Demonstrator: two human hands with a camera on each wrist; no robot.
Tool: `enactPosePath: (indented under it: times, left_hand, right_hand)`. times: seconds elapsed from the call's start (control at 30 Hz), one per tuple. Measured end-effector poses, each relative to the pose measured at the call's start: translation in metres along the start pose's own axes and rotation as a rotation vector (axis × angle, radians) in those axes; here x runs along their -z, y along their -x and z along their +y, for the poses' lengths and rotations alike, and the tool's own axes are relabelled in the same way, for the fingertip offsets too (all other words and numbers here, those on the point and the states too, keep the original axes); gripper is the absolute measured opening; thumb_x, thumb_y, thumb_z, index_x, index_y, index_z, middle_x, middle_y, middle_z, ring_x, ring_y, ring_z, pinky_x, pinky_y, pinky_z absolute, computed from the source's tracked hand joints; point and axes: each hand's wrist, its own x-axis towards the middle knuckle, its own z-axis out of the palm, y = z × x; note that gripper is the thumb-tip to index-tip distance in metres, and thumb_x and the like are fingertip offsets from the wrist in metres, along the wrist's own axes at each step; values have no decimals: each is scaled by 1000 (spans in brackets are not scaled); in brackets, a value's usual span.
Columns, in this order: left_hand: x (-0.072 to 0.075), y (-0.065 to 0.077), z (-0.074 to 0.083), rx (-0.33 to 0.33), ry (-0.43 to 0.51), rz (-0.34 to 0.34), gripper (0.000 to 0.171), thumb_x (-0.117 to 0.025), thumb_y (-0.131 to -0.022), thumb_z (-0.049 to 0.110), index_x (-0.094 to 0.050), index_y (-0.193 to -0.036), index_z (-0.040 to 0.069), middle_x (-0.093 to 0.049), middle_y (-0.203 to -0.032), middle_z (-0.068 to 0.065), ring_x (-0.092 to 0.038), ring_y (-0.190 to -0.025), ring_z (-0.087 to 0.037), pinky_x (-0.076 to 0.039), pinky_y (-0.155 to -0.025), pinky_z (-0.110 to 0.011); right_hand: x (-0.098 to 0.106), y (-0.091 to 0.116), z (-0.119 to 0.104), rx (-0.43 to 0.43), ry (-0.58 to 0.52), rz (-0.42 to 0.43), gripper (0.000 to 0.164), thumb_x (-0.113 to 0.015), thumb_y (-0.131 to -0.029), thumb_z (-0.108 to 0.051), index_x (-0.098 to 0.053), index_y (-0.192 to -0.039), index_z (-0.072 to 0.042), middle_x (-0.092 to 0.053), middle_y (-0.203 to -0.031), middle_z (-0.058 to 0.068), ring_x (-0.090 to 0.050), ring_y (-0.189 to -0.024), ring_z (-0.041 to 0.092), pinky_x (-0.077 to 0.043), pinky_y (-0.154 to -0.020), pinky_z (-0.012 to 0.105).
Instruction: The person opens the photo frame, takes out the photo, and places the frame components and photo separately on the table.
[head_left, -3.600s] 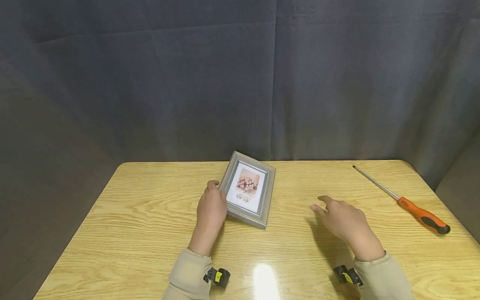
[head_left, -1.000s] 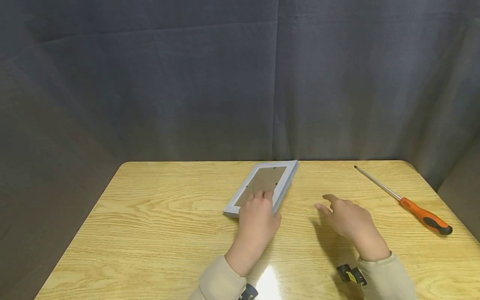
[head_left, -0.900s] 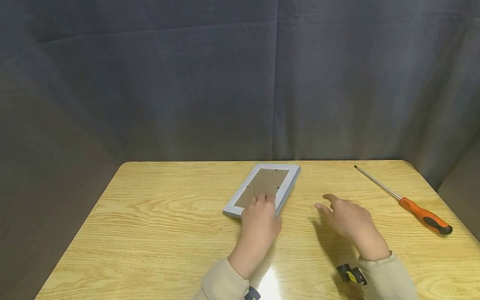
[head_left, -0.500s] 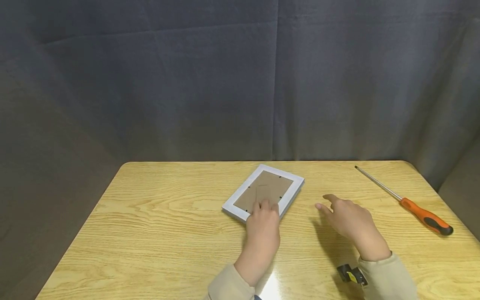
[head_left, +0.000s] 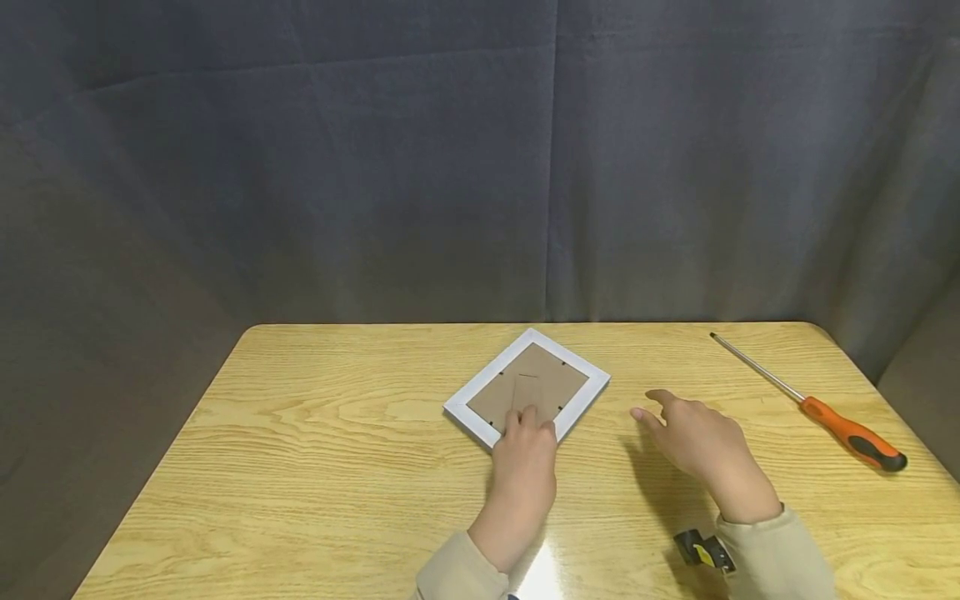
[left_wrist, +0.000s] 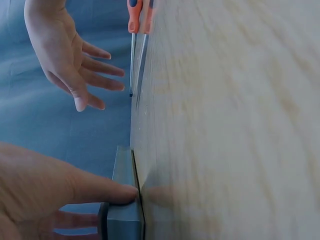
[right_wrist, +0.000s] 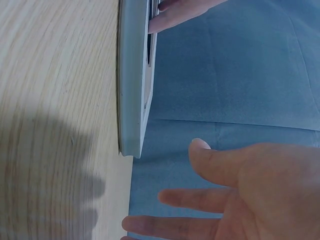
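Note:
A picture frame (head_left: 558, 379) lies face down on the table, showing its pale border and brown backing board with small dark tabs. My left hand (head_left: 525, 462) grips its near corner. In the left wrist view the thumb (left_wrist: 117, 192) presses against the side of the frame (left_wrist: 125, 222), while the other fingers reach over the back. My right hand (head_left: 697, 442) hovers to the right of the frame, holding nothing. Its fingers look spread and relaxed in the right wrist view, apart from the frame (right_wrist: 132, 80). The front of the frame is hidden.
An orange and black screwdriver (head_left: 847, 429) lies at the right side of the wooden table (head_left: 300, 467), its shaft pointing to the far edge. A dark curtain (head_left: 405, 183) hangs behind the table.
The frame, earlier held picture side up in the left hand, has been turned over and lowered flat, back side up. The left hand has moved right; the right hand has barely moved.

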Motion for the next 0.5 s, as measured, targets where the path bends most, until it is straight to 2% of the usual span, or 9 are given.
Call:
enactPosePath:
  times: [0.1,0.27,0.43,0.5]
  left_hand:
    - [0,0,-1,0,-5,-9,24,-75,-63,-1,-72,-87,4,-63,-96,-11,-53,-86,-23,-57,-51,-30]
    - [4,-3,-6,-8,14,-34,28,-72,-72,10,-72,-100,7,-68,-105,-11,-58,-89,-23,-57,-61,-34]
    - [10,-9,-16,12,153,-31,28,-70,-78,21,-72,-104,9,-72,-102,-9,-62,-90,-25,-56,-69,-42]
    - [11,-12,-23,-9,201,-32,27,-67,-82,22,-72,-106,10,-73,-103,-8,-63,-92,-24,-56,-74,-42]
  right_hand:
    - [0,0,0,-1,-2,2,65,-37,-96,-51,-49,-133,1,-69,-105,30,-66,-81,40,-50,-48,44]
    - [0,-1,-1,0,-3,2,64,-37,-96,-50,-49,-132,1,-70,-104,30,-66,-81,39,-50,-48,44]
    - [0,0,-1,-1,2,-5,68,-34,-96,-54,-49,-133,1,-69,-107,31,-65,-85,42,-52,-50,46]
    - [0,0,-1,-1,0,-6,69,-33,-96,-55,-49,-133,1,-68,-108,31,-65,-86,42,-52,-51,46]
